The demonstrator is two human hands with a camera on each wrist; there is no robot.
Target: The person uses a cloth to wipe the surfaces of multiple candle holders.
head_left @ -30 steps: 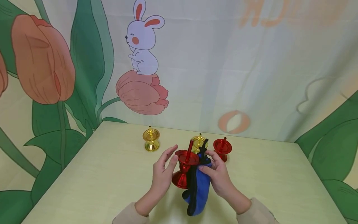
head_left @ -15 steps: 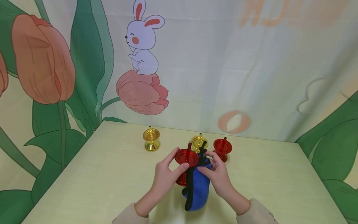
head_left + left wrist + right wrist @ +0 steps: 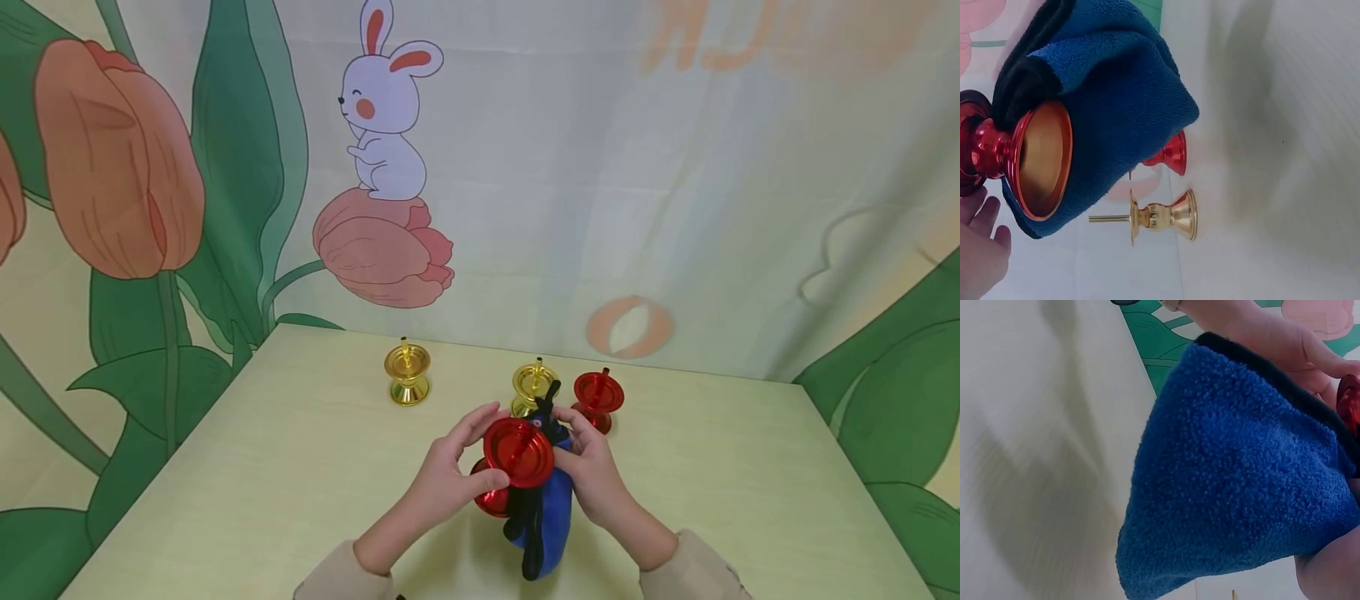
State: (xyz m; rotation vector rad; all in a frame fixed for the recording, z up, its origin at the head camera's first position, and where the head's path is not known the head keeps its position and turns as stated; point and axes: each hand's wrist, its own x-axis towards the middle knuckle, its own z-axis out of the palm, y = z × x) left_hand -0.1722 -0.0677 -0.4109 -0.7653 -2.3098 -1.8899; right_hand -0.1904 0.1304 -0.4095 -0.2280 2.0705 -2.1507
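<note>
In the head view my left hand [image 3: 448,473] holds a shiny red candlestick [image 3: 519,454] by its dish, thumb at the near rim, fingers at the far side. The candlestick is off the table, tilted with its dish facing the head camera. My right hand [image 3: 594,471] grips a blue cloth [image 3: 555,525] with black edging, bunched against the candlestick's right side; the cloth's lower part hangs down. The candlestick's flared base [image 3: 1044,164] shows in the left wrist view, beside the cloth [image 3: 1129,106]. Right fingertips are partly hidden behind the cloth and dish.
A gold candlestick [image 3: 408,385] stands at the table's back left. Another gold candlestick [image 3: 528,385] and a smaller red candlestick [image 3: 599,392] stand just beyond my hands. A printed curtain [image 3: 525,183] hangs behind the pale table [image 3: 262,467].
My left fingers and thumb have closed onto the red candlestick's dish. The candlestick has tipped, its dish turning toward the head camera and slightly right. The cloth has shifted with it.
</note>
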